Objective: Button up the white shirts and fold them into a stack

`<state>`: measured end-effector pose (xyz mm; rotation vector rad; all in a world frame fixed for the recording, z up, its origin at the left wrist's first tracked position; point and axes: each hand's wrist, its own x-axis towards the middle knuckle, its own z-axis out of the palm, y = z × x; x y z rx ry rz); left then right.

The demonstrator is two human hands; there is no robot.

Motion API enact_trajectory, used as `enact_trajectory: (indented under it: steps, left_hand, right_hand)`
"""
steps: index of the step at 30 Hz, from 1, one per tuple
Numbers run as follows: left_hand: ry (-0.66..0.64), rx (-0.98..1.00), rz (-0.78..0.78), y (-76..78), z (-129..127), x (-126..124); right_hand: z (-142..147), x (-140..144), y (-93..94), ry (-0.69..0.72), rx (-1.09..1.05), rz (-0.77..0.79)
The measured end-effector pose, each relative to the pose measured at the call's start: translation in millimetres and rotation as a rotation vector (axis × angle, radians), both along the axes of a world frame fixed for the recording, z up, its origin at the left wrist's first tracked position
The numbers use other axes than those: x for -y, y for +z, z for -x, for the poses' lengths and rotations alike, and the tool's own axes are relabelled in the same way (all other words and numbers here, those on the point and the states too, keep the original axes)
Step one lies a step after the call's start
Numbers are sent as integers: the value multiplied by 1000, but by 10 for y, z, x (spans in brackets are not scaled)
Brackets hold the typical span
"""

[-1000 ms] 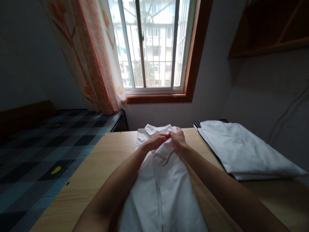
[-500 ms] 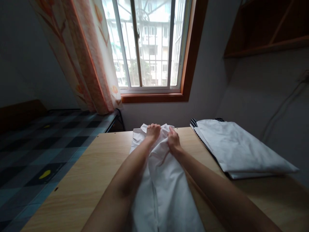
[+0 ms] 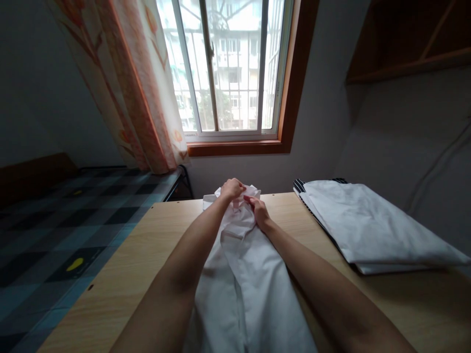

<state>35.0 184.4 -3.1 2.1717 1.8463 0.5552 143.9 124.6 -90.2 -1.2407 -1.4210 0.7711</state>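
Note:
A white shirt lies lengthwise on the wooden table, its top end bunched near the far edge and a long front opening running towards me. My left hand is closed on the cloth at that top end, fingers bent over it. Just to the right and slightly nearer, my right hand pinches the same cloth between thumb and fingers. The fabric between the two hands is creased and partly lifted. My forearms cover parts of both sides of the shirt.
Folded white cloth with black-and-white striped edges rests on the table at the right. A checked bed stands at the left, below a flowered curtain. The window is ahead; a wooden shelf hangs upper right.
My left hand has risen slightly at the shirt's top end. My right hand has shifted a little left and nearer, and the cloth between them is folded differently. The view has turned slightly left.

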Motion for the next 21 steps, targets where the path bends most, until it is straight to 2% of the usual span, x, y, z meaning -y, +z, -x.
enact_trajectory:
  steps: [2,4,7,9,12,16,18,21]
  left_hand:
    - [25,1,-7,39,21,25]
    - [40,7,-13,60,16,44]
    - [48,18,-29,54,-20,78]
    - [15,14,-19,28,-37,127]
    - [-61,12,-3,-34,-6,290]
    - [82,80,-79,-120,184,692]
    - [115,124,-13,-160,315,923]
    - [62,190,115,-224,482,1210]
  right_hand:
    - [-48,17,-17,-133,-1,15]
    - [-62,59,-22,-159,199,20]
    - [-22,124,-27,-91,552,27]
    - [4,144,-37,-21,699,39]
    - [-29,123,-36,63,698,45]
    - [-209,-18,65,1,588,54]
    - [-302,-130,138,-74,577,37]
    - [-381,-301,204,-144,635,-7]
